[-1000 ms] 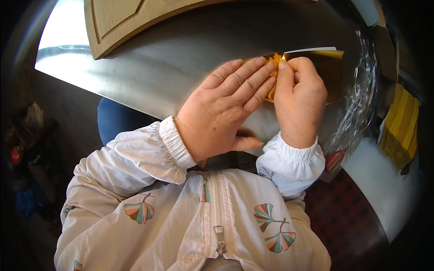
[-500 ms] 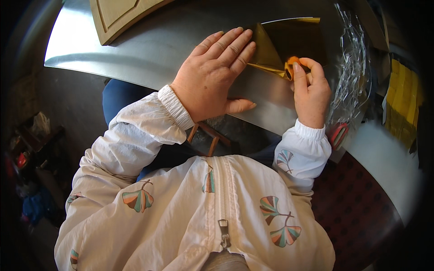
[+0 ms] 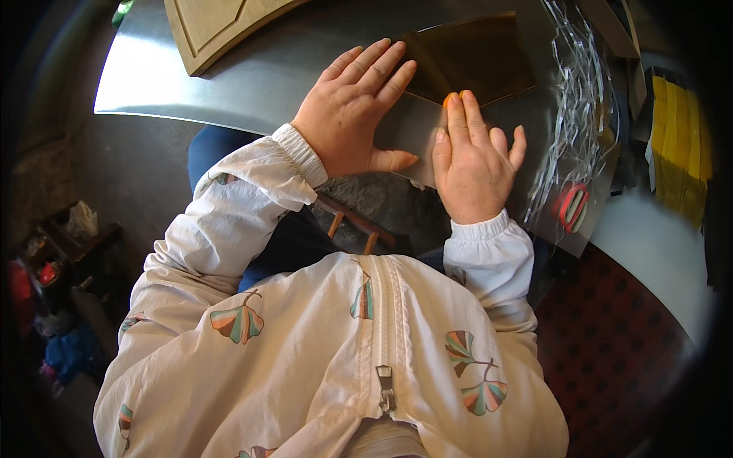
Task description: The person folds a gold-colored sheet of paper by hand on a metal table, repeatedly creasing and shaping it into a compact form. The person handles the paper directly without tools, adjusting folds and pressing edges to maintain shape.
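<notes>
A dark gold, shiny sheet [image 3: 481, 57] lies on a grey metal tabletop [image 3: 160, 72], one corner pointing toward me. My left hand [image 3: 347, 114] rests palm down at the sheet's left edge, fingers stretched out and thumb spread to the right. Palm down as well, my right hand [image 3: 475, 164] has its long fingers straight and pressing on the sheet's near edge. Something orange shows at those fingertips; I cannot make out whether it is a covering or a stain. Neither hand grips anything.
A carved wooden panel [image 3: 217, 34] stands at the far left. Clear, crinkled strips [image 3: 573, 99] hang over the tabletop's right side, with a red-rimmed object [image 3: 573, 208] by their near end. Farther right are yellow strips [image 3: 676, 145] in a stack, and a dark red patterned surface [image 3: 611, 343].
My right hand has let go of the sheet's rolled-up near corner and moved left, its fingers now straight. The folded left part of the sheet now lies flatter. My left hand stays nearly in place.
</notes>
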### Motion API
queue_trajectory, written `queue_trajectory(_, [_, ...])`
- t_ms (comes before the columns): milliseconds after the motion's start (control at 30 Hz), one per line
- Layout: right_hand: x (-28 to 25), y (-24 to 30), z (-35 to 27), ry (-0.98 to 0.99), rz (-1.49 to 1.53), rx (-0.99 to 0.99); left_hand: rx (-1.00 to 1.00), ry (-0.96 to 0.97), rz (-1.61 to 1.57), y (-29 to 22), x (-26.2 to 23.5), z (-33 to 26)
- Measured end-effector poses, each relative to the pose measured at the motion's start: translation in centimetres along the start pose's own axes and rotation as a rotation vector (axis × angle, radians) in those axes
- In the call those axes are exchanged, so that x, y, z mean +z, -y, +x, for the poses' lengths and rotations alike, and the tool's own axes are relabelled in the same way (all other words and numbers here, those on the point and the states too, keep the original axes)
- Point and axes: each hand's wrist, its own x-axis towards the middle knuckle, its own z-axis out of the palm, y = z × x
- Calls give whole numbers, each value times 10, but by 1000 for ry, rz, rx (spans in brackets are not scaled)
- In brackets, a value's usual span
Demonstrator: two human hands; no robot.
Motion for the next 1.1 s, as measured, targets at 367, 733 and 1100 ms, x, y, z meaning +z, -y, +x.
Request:
queue_trajectory(367, [-3,8,3,58,262,-29,28,32,41,1,0,1])
queue_trajectory(733, [-11,67,-21,-26,374,102,-81,177,80,5,-17,24])
queue_trajectory(1100, [-32,-38,-58,-148,364,-65,395,186,176,38,1,60])
